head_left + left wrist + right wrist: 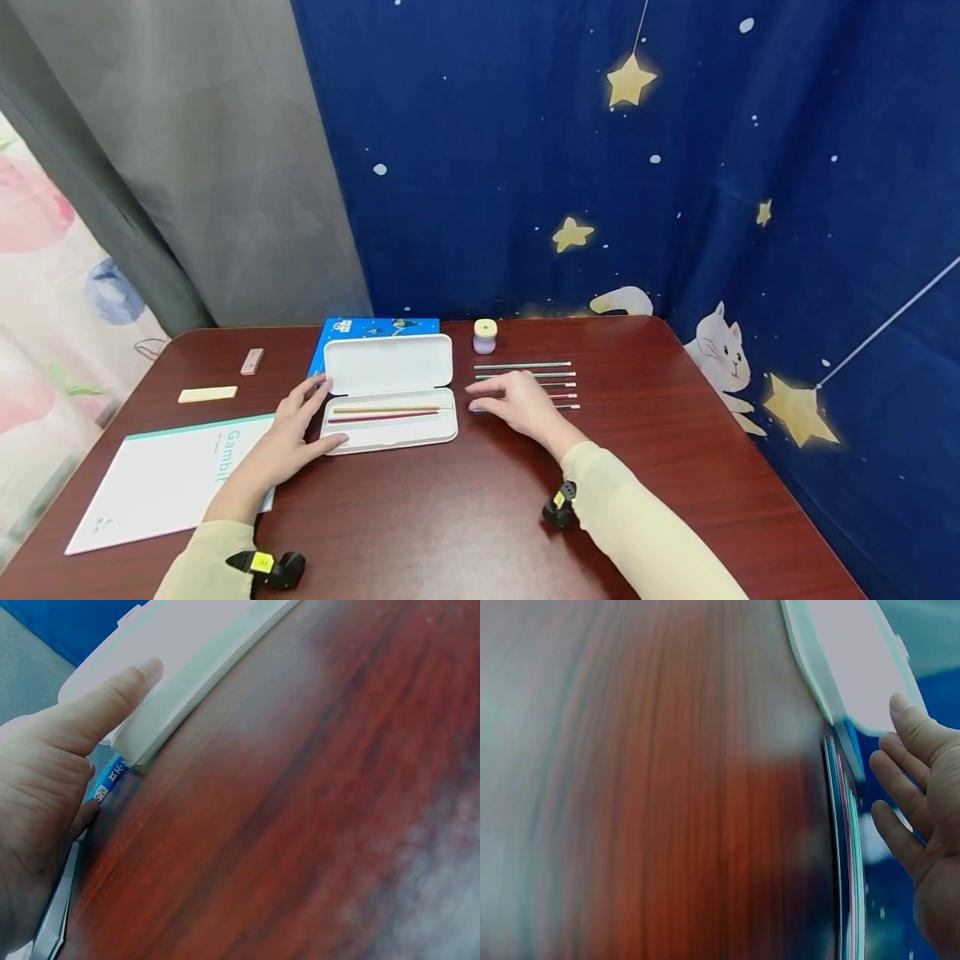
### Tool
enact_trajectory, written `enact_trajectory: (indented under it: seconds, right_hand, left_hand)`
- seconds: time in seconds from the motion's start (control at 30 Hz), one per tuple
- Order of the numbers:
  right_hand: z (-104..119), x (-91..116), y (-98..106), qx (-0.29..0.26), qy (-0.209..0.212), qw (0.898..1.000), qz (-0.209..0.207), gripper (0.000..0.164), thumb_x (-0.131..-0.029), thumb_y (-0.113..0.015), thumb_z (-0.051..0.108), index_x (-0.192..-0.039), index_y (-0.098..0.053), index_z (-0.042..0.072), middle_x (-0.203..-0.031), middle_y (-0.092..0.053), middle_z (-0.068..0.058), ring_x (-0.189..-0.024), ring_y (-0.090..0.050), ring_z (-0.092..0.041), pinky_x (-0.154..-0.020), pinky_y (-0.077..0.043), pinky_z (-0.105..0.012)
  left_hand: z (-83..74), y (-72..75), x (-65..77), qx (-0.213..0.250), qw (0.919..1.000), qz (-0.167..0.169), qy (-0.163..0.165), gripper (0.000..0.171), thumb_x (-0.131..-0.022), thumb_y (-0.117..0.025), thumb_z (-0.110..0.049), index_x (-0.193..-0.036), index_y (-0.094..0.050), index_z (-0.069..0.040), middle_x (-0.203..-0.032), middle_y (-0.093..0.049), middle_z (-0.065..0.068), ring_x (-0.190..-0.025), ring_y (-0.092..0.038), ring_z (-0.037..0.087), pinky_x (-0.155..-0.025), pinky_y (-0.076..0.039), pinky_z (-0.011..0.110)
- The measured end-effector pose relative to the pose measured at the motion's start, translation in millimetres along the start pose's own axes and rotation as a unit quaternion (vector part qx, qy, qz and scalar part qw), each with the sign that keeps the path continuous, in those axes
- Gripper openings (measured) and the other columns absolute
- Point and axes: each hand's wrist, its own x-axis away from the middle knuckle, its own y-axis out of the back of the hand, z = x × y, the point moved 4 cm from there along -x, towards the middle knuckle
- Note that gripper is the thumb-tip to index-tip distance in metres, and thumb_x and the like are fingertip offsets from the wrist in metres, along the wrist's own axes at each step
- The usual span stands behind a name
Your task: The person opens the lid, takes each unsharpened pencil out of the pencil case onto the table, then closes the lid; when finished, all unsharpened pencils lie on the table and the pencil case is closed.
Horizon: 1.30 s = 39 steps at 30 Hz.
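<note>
Five pencils [558,385] (parallel) lie partly beneath right hand [522,404].

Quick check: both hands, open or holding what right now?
Left hand: open, thumb resting on the pencil case.
Right hand: open, near the pencils, holding nothing.

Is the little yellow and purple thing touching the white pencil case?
Apart. The head view shows brown table between the yellow and purple thing and the white pencil case.
</note>
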Motion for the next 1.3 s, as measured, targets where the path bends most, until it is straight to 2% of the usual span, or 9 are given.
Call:
enact_trajectory:
  seconds: [0.07,0.23,0.37,0.57,0.77,1.0,1.3]
  right_hand:
    - [11,-7,-9,-0.004,0.005,1.000,0.016,0.026,-0.092,-0.082,0.032,-0.118,-0.082,0.026,-0.108,-0.079,0.010,-0.077,-0.062,-0.004,-0.071,-0.052,-0.025]
    - [30,-19,-26,0.003,0.010,0.999,0.044,0.026,-0.095,-0.078,0.033,-0.120,-0.081,0.026,-0.111,-0.078,0.011,-0.089,-0.066,-0.001,-0.077,-0.055,-0.024]
    - [40,-26,-38,0.036,0.025,0.998,0.052,0.027,-0.097,-0.076,0.034,-0.122,-0.081,0.026,-0.114,-0.078,0.011,-0.094,-0.070,-0.001,-0.078,-0.056,-0.023]
    - [48,-32,-54,0.094,0.034,0.994,0.050,0.022,-0.097,-0.075,0.032,-0.117,-0.082,0.028,-0.107,-0.079,0.010,-0.103,-0.072,-0.007,-0.080,-0.057,-0.023]
    - [52,-37,-61,0.133,0.023,0.990,0.042,0.019,-0.096,-0.078,0.026,-0.114,-0.083,0.029,-0.107,-0.079,0.011,-0.104,-0.073,-0.010,-0.085,-0.058,-0.029]
    - [58,-44,-65,0.141,0.017,0.987,0.070,0.019,-0.096,-0.078,0.021,-0.114,-0.084,0.025,-0.107,-0.079,0.010,-0.106,-0.072,-0.009,-0.093,-0.056,-0.027]
    - [59,-49,-69,0.159,-0.002,0.983,0.091,0.021,-0.096,-0.078,0.020,-0.114,-0.083,0.030,-0.107,-0.077,0.014,-0.106,-0.069,-0.007,-0.086,-0.056,-0.027]
  left_hand:
    - [0.4,1.0,0.8,0.000,1.0000,0.000,0.001,0.101,-0.091,-0.081,-0.043,-0.167,-0.023,-0.011,-0.169,-0.018,0.022,-0.147,-0.021,0.047,-0.107,-0.035,0.075]
    - [0.5,0.2,0.6,-0.003,1.0000,0.002,0.002,0.102,-0.091,-0.080,-0.046,-0.167,-0.022,-0.011,-0.169,-0.017,0.022,-0.147,-0.022,0.047,-0.107,-0.036,0.076]
    - [0.4,-0.1,-0.2,-0.005,1.0000,0.001,0.002,0.102,-0.091,-0.080,-0.046,-0.168,-0.022,-0.012,-0.169,-0.017,0.021,-0.147,-0.022,0.047,-0.107,-0.036,0.076]
    - [-1.7,0.8,-0.4,-0.008,1.0000,0.001,0.001,0.101,-0.091,-0.080,-0.046,-0.167,-0.022,-0.011,-0.169,-0.018,0.022,-0.147,-0.022,0.047,-0.106,-0.037,0.076]
    - [-1.7,1.5,-1.5,-0.007,0.9999,0.009,0.012,0.102,-0.091,-0.079,-0.046,-0.168,-0.021,-0.012,-0.170,-0.017,0.020,-0.148,-0.021,0.046,-0.108,-0.036,0.075]
    - [-2.6,2.1,-0.4,-0.006,0.9998,0.013,0.014,0.102,-0.091,-0.079,-0.046,-0.168,-0.021,-0.012,-0.169,-0.017,0.021,-0.148,-0.021,0.046,-0.108,-0.036,0.075]
    - [-2.6,1.4,-1.0,-0.011,0.9999,0.003,0.010,0.102,-0.091,-0.079,-0.047,-0.167,-0.022,-0.012,-0.169,-0.018,0.021,-0.147,-0.022,0.046,-0.106,-0.038,0.076]
